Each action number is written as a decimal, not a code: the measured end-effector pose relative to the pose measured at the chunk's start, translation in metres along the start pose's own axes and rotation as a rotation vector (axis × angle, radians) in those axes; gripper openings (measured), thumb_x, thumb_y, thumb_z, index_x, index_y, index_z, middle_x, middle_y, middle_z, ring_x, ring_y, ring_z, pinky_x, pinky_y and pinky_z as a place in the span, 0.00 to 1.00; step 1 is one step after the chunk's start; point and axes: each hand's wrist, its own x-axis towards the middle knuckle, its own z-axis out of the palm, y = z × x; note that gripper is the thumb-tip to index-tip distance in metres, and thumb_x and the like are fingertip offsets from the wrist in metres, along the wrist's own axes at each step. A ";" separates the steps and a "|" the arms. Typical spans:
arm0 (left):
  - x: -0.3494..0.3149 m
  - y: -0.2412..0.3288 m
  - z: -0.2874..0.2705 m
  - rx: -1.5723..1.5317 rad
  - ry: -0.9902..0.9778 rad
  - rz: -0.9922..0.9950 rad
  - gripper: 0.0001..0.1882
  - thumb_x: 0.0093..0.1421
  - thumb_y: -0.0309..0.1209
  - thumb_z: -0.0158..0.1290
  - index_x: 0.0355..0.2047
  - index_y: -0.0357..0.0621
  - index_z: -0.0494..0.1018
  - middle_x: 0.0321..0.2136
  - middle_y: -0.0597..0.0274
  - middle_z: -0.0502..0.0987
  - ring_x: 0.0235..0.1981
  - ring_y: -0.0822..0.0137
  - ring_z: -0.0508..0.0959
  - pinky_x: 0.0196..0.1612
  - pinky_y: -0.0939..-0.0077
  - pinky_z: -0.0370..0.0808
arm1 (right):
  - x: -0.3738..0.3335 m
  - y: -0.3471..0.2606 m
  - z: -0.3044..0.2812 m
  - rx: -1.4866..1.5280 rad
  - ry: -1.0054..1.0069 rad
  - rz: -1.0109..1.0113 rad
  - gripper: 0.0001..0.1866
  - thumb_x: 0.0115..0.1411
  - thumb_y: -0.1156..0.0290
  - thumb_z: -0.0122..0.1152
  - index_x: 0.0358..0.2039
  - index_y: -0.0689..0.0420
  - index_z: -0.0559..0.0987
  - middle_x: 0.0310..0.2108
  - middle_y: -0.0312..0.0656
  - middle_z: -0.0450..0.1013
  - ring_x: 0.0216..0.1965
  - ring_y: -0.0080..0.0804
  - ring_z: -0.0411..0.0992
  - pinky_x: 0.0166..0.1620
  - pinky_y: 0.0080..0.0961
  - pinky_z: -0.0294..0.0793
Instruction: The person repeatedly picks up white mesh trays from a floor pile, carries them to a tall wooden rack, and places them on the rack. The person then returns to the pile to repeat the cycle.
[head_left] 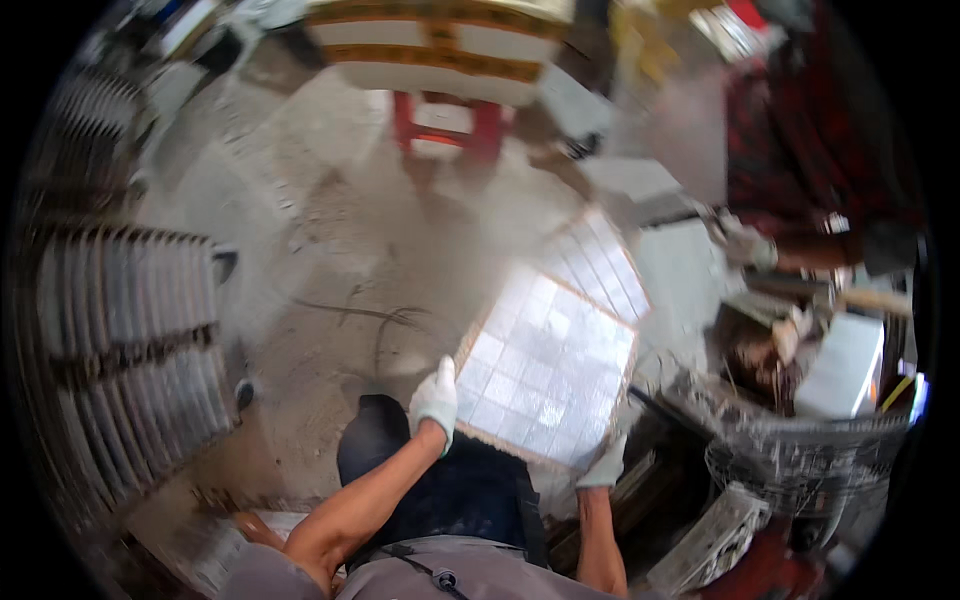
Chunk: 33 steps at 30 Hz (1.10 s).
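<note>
A square mosaic tile sheet [550, 365], pale and glossy with a grid of small squares, is held tilted in front of my lap. My left hand [437, 402], in a whitish work glove, is closed on its left edge with the thumb up along the side. At the lower right corner my right hand [606, 466], gloved too, grips the sheet; its fingers are partly hidden beneath. Just past the far corner shows a second tile panel [600, 262] with long pale strips, partly covered by the first.
Stacks of grey slabs [140, 290] line the left. A taped white box [440, 42] rests on a red stool [450, 125] ahead. On the right, another person's gloved hand [745, 245] is near a cluttered bench, with a wire-wrapped basin [800, 455] below. A cable [370, 312] lies on the dusty floor.
</note>
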 end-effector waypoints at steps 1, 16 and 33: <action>-0.001 -0.021 -0.016 -0.029 0.028 -0.030 0.35 0.54 0.58 0.26 0.36 0.42 0.72 0.38 0.47 0.71 0.43 0.48 0.68 0.45 0.61 0.63 | -0.019 0.003 0.008 -0.056 -0.006 -0.003 0.31 0.57 0.50 0.42 0.47 0.67 0.65 0.43 0.46 0.65 0.42 0.37 0.65 0.45 0.31 0.66; -0.006 -0.245 -0.221 -0.930 0.575 -0.141 0.31 0.56 0.53 0.32 0.35 0.35 0.71 0.33 0.48 0.74 0.38 0.54 0.72 0.41 0.65 0.65 | -0.253 0.092 0.257 -0.420 -0.799 -0.215 0.21 0.55 0.51 0.48 0.24 0.58 0.73 0.20 0.34 0.68 0.22 0.22 0.65 0.26 0.18 0.64; -0.060 -0.260 -0.381 -1.856 1.259 -0.116 0.24 0.60 0.42 0.38 0.40 0.29 0.67 0.38 0.53 0.71 0.41 0.65 0.68 0.45 0.75 0.62 | -0.491 0.158 0.496 -0.737 -1.538 -0.295 0.18 0.56 0.60 0.51 0.13 0.56 0.68 0.14 0.30 0.60 0.19 0.17 0.58 0.26 0.14 0.61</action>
